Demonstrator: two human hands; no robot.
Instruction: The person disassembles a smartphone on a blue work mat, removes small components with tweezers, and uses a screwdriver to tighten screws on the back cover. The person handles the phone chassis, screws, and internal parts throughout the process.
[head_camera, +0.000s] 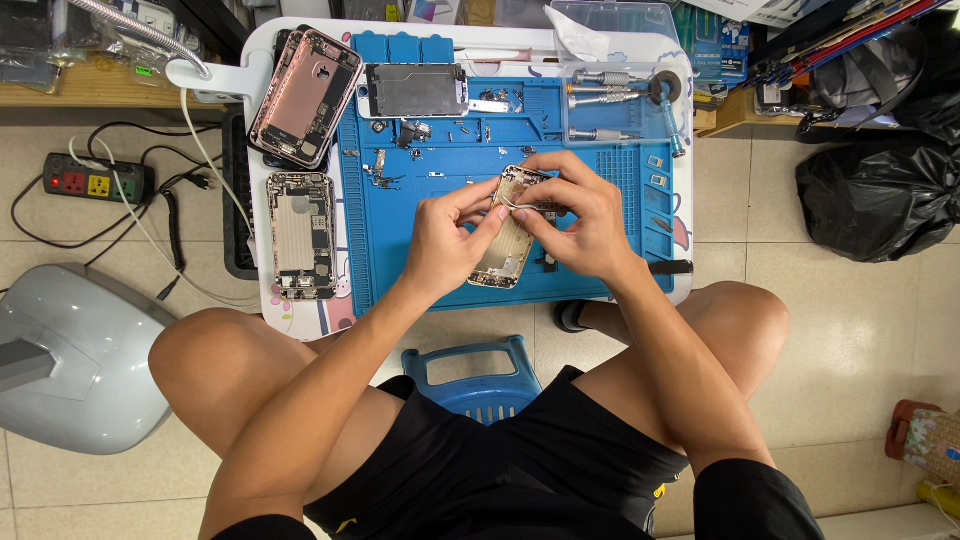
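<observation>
Hands meet mid-mat: my left hand (445, 240) steadies the gold phone shell (513, 228) w/ fingers curled on its left edge, right hand (580, 220) pinched shut on a thin white strip (522, 207) over the shell's upper half. Looks like peel/seat step; next move prob needs a slow, low-angle pull. Blue mat (440, 270) has free room near its front edge; loose screws (470, 130) and screwdrivers (605, 95) crowd the back.

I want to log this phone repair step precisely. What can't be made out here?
- Head view: what the left hand and right hand pinch over the gold phone shell; fingers cover it.
- Loose parts on the blue mat: too small.
- Black bag: contents hidden.
</observation>
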